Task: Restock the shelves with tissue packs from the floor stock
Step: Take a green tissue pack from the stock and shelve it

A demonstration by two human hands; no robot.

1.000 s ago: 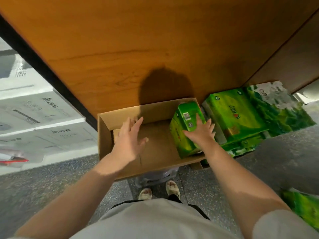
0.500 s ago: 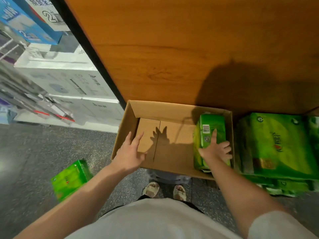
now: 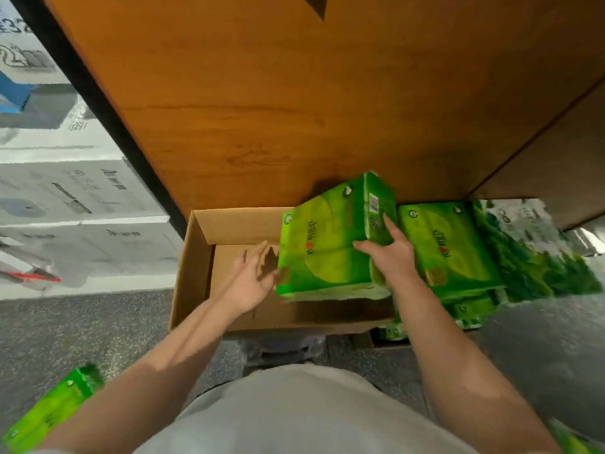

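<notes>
My right hand (image 3: 391, 257) grips the near right corner of one green tissue pack (image 3: 330, 237), fingers spread over its end face and thumb across its broad top. The pack is tilted and raised over the right half of the single cardboard box (image 3: 199, 257) at twelve o'clock from me. My left hand (image 3: 250, 280) is released, fingers straight, its fingertips at the pack's left edge; I cannot tell whether they touch. At two o'clock, just beside the box, lies a stack of more green packs (image 3: 448, 247); I count one on top, those beneath being partly hidden. One further green pack (image 3: 49, 414) lies on the floor (image 3: 82, 329) at eight o'clock.
</notes>
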